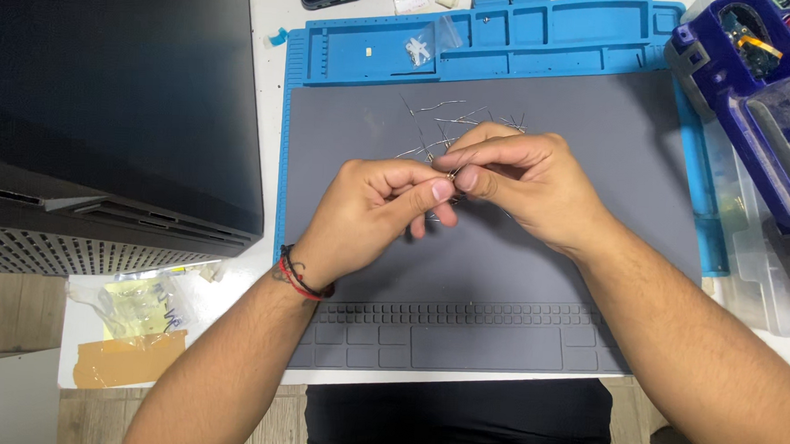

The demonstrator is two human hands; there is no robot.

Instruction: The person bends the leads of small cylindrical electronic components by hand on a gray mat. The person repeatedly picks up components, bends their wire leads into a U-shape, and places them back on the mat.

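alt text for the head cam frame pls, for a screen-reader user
Two bare hands meet over a grey work mat: the left hand and right hand pinch a small metal piece between their fingertips, above a scatter of thin wires. A blue parts tray lies behind the mat, a dark machine case to the left.

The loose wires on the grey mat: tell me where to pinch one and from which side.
Probably best to take a thin wire near its middle, coming straight down from above. The wires lie flat and partly crossed on the grey mat, so a fingertip pinch on a strand at the pile's far edge looks easiest. The left hand and right hand already pinch a small piece together.
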